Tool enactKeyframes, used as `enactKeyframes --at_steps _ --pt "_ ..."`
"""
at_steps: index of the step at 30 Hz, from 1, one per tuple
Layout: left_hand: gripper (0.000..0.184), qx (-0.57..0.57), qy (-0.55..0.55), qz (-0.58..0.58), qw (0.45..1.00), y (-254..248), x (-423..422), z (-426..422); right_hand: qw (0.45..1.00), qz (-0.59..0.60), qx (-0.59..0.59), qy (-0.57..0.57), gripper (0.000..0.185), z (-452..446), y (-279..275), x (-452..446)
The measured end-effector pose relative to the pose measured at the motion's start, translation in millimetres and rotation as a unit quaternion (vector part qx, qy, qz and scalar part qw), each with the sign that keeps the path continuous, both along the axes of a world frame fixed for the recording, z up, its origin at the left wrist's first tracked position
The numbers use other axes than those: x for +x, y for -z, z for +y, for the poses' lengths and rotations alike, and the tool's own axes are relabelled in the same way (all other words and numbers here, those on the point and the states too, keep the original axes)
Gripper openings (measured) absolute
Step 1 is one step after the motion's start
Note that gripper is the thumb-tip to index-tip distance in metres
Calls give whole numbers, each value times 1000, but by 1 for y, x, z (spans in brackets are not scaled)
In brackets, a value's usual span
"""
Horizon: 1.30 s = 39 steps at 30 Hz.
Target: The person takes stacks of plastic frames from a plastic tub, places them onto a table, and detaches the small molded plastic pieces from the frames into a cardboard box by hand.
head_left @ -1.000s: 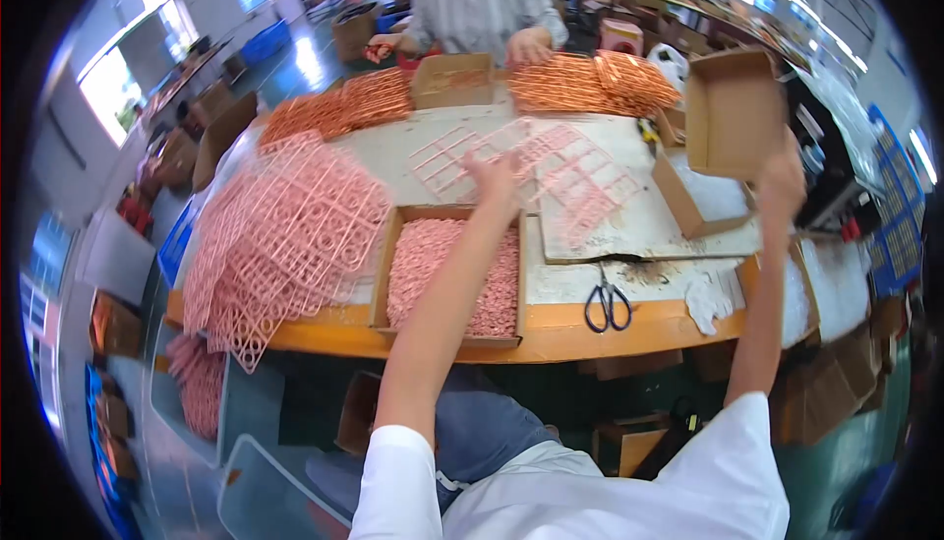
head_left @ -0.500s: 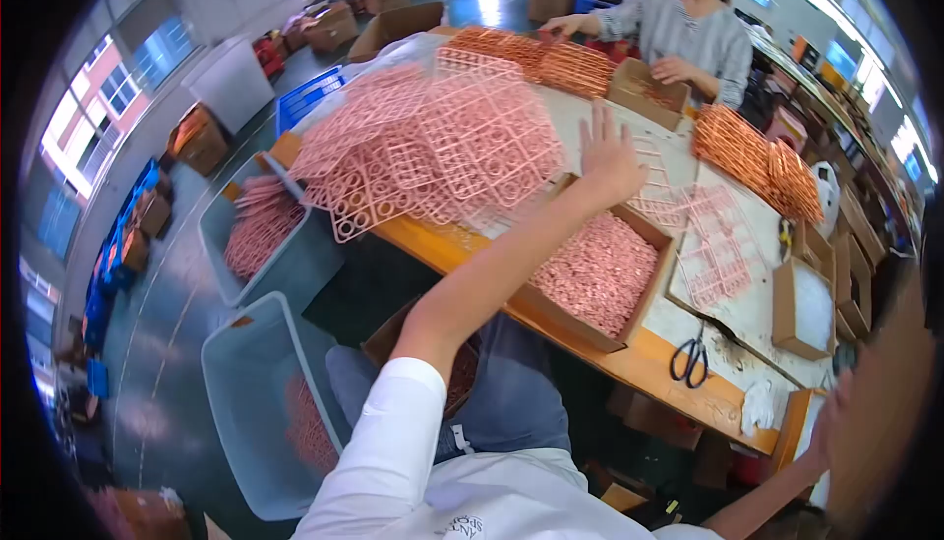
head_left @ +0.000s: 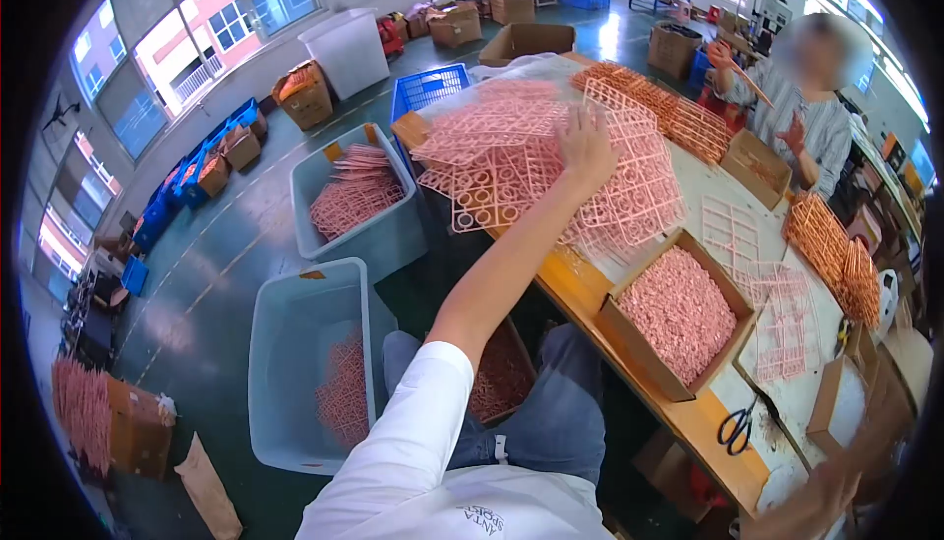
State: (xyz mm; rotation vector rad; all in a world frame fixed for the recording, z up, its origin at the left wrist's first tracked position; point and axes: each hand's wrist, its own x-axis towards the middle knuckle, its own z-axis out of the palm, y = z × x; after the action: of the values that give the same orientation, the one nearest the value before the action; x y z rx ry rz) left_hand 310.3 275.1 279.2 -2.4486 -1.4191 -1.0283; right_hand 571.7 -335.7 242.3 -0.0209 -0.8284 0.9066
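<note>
My left hand [head_left: 587, 147] reaches over the table and rests on a heap of pink plastic lattice sheets [head_left: 511, 171], fingers stretched out and apart. No sheet is visibly lifted by it. At the lower right, my right hand [head_left: 811, 491] is smeared by motion beside the table's corner; its fingers cannot be made out. Between the hands stands a cardboard box [head_left: 678, 319] full of small pink pieces. Flat pink open frames [head_left: 782, 319] lie right of this box. Black-handled scissors [head_left: 736, 429] lie near the table's front edge.
Two blue-grey bins [head_left: 305, 363] with pink lattice sheets stand left of my legs. Across the table a person [head_left: 801, 117] has both hands raised, near a small cardboard box [head_left: 755, 168]. Orange lattice stacks [head_left: 834, 257] lie at the table's far and right sides.
My left hand has moved left from above the table's middle onto the pink heap. My right hand has shifted lower. The view has turned left, and the other person's hands have risen.
</note>
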Motion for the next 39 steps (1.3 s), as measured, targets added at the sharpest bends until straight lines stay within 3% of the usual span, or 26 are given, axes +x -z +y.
enactKeyframes --at_steps 1,2,3,5,8,11,12,14,18,19,23,24,25,28,30,33,35,36,37,39 --pt "73 -4 8 -14 1000 2 -1 7 899 -226 -176 330 34 -82 41 -20" --pt "71 27 52 -43 997 1 -3 11 618 -403 -315 597 28 27 -35 -35" --pt "71 33 47 -45 997 -5 -6 9 212 -495 -390 747 25 73 -77 -85" --pt "74 57 93 -52 993 -10 -11 3 219 -534 -355 735 26 33 -44 -41" --pt "78 13 197 -193 961 -17 -13 -2 244 -556 -335 721 30 27 -39 -39" --pt "64 7 247 -342 907 -20 -16 2 274 -579 -315 701 35 23 -38 -40" --pt "51 12 246 -371 895 -21 -18 1 283 -585 -309 694 36 22 -39 -41" --pt "43 -34 238 -390 889 -21 -19 5 295 -596 -301 684 39 21 -39 -42" --pt "36 -32 220 -329 918 -2 -19 22 309 -616 -286 666 46 18 -37 -45" --pt "39 -90 176 -278 940 -2 -22 17 312 -620 -284 662 48 18 -37 -47" --pt "49 -59 208 -258 942 5 -30 9 321 -634 -284 644 55 18 -37 -55" --pt "49 -59 211 -256 941 5 -31 5 385 -410 -512 650 60 88 -79 -139" --pt "49 -64 214 -254 941 3 -32 2 385 -407 -512 651 60 85 -77 -139" --pt "49 -92 208 -223 948 -7 -40 -4 388 -487 -418 661 51 66 -69 -112" --pt "46 20 129 -93 987 -12 -45 -12 389 -536 -354 660 46 49 -60 -89" --pt "46 -49 93 -28 994 -17 -46 -14 387 -598 -260 652 38 52 -67 -101" --pt "45 -19 93 -43 995 -15 -46 -18 448 -390 -557 581 36 87 -89 -142" --pt "45 8 94 -61 994 -14 -47 -17 542 -435 -424 581 33 46 -40 -88" --pt "44 9 94 -70 993 -12 -46 -15 541 -434 -424 582 33 48 -34 -79" --pt "34 37 93 -76 992 3 -44 5 742 -425 -307 419 32 61 -55 -86"
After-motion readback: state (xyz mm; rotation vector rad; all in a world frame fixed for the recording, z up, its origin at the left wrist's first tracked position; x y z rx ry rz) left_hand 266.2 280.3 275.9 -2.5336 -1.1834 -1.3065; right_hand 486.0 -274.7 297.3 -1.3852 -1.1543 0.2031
